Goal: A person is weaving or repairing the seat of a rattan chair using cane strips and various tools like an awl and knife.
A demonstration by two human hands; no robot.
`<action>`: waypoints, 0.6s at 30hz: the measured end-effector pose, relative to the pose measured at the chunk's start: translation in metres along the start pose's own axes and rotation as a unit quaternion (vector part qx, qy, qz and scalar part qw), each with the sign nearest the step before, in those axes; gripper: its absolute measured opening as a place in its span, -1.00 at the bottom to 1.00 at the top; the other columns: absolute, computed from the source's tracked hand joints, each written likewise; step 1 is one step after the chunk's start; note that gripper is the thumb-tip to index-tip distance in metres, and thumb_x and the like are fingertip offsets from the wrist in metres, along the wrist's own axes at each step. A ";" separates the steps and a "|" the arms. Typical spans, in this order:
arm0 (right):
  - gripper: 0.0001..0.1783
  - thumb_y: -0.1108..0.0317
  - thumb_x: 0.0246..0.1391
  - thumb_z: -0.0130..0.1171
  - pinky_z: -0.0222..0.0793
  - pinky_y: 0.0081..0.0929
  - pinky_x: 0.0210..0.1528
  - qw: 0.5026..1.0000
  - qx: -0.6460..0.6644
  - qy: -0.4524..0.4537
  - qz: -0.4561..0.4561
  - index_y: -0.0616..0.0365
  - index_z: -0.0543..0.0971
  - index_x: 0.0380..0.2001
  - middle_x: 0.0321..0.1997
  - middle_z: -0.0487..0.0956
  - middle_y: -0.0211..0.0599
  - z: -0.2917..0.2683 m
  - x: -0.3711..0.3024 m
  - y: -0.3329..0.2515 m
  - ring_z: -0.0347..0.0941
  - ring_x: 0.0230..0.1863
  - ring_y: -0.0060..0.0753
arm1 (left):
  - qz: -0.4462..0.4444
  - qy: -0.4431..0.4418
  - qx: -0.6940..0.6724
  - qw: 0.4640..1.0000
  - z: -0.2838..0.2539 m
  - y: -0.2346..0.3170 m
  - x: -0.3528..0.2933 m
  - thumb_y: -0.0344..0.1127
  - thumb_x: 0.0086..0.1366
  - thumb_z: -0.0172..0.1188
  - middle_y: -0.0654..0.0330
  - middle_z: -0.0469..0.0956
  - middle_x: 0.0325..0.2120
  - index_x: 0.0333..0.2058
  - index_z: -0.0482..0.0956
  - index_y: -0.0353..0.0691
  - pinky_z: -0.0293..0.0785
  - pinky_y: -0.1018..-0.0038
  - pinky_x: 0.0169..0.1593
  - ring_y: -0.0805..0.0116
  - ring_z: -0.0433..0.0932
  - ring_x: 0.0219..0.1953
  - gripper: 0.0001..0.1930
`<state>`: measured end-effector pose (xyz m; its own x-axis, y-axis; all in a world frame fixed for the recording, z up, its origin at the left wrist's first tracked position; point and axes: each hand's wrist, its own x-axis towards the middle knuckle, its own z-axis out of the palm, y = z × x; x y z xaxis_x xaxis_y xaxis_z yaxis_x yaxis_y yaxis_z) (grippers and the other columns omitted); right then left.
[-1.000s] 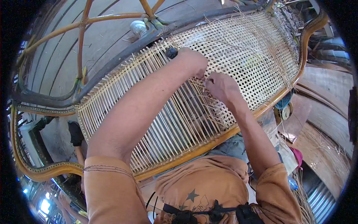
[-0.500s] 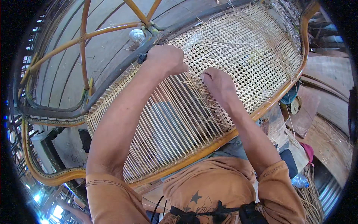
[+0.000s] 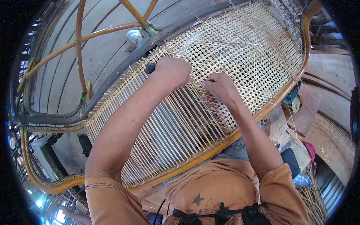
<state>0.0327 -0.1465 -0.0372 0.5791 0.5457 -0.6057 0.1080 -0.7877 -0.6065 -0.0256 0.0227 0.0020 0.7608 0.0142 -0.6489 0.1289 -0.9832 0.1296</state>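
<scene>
A long seat panel of pale woven cane fills a curved rattan frame before me. Its right part is a finished open mesh; on the left, parallel cane strands span the frame with gaps between them. My left hand is closed in a fist over the weave's edge, around a dark-ended tool whose other end is hidden. My right hand is a little to the right, thumb and forefinger pinched on a cane strand at the mesh's edge. Loose strand ends stick up below the hands.
Crossed rattan poles rise at the far left, joined to a dark frame rail. A white object lies behind the rail. At the right are boards, a plastic bottle and a bundle of cane.
My left hand has moved nearer and slightly right, off the far rail, with the dark-ended tool in it. My right hand stays pinched in nearly the same place.
</scene>
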 end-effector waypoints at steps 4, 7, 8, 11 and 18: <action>-0.70 0.23 -0.11 0.17 0.30 -0.47 -0.47 1.000 0.007 0.012 -0.007 0.30 0.60 -0.42 -0.62 0.52 -0.24 0.004 -0.002 0.001 0.38 -0.58 -0.49 | 0.013 0.018 0.009 1.000 0.001 0.002 0.004 -0.27 0.11 0.08 0.09 0.62 -0.35 -0.37 0.65 -0.19 0.53 0.28 -0.25 0.19 0.62 -0.27 -0.79; -0.70 0.24 -0.16 0.06 0.37 -0.20 -0.29 0.999 0.017 0.032 -0.007 0.29 0.58 -0.49 -0.52 0.52 0.12 0.005 -0.008 -0.005 0.49 -0.44 0.03 | 0.038 0.046 0.026 0.998 0.004 0.002 0.010 -0.26 0.09 0.08 0.07 0.62 -0.41 -0.44 0.64 -0.21 0.53 0.26 -0.28 0.14 0.61 -0.32 -0.80; -0.70 0.25 -0.16 0.05 0.36 -0.19 -0.29 0.999 0.018 0.035 -0.010 0.29 0.58 -0.49 -0.51 0.52 0.12 0.006 -0.008 -0.005 0.48 -0.43 0.04 | 0.058 0.065 0.039 0.996 0.005 0.002 0.012 -0.23 0.07 0.08 0.03 0.61 -0.47 -0.49 0.63 -0.23 0.53 0.24 -0.31 0.09 0.61 -0.37 -0.78; -0.71 0.26 -0.16 0.04 0.35 -0.18 -0.27 0.999 0.014 0.037 -0.011 0.30 0.57 -0.49 -0.50 0.51 0.13 0.006 -0.007 -0.003 0.47 -0.41 0.07 | 0.091 0.068 0.089 0.989 0.000 0.008 0.017 -0.26 0.04 0.10 0.05 0.61 -0.48 -0.50 0.63 -0.23 0.53 0.23 -0.32 0.10 0.61 -0.38 -0.81; -0.73 0.27 -0.16 0.03 0.36 -0.19 -0.25 0.999 -0.013 0.034 0.013 0.25 0.57 -0.50 -0.47 0.53 0.09 0.007 -0.010 -0.011 0.48 -0.36 0.06 | 0.134 0.002 0.103 0.986 -0.011 0.001 0.030 -0.21 0.04 0.16 0.07 0.60 -0.49 -0.47 0.64 -0.19 0.52 0.24 -0.32 0.09 0.61 -0.38 -0.81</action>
<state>0.0202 -0.1417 -0.0281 0.6359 0.5048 -0.5838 0.1131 -0.8092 -0.5765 0.0047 0.0243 -0.0088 0.7519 -0.2503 -0.6100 -0.2087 -0.9679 0.1399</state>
